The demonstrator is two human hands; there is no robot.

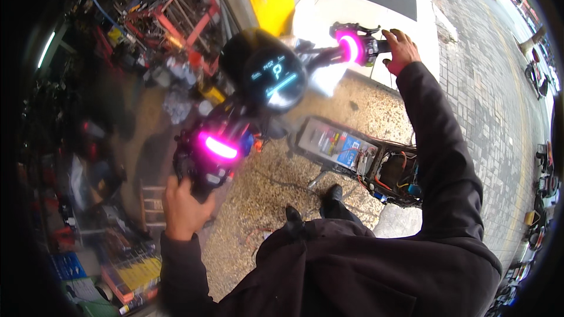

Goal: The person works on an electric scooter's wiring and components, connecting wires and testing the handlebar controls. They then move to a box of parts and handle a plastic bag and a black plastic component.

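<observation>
Dark-sleeved left hand [183,208] closed round pink-lit black handlebar grip [207,161]; right hand [401,48] clasping opposite pink-lit grip [358,46], steadying round black lit display [273,76].

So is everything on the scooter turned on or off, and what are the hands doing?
Round display: lit.
Left handlebar ring light: glowing pink.
Right handlebar ring light: glowing pink.
Scooter body: seat off, battery and wires showing.
Left hand: closed on the left grip.
Right hand: closed on the right grip.
</observation>
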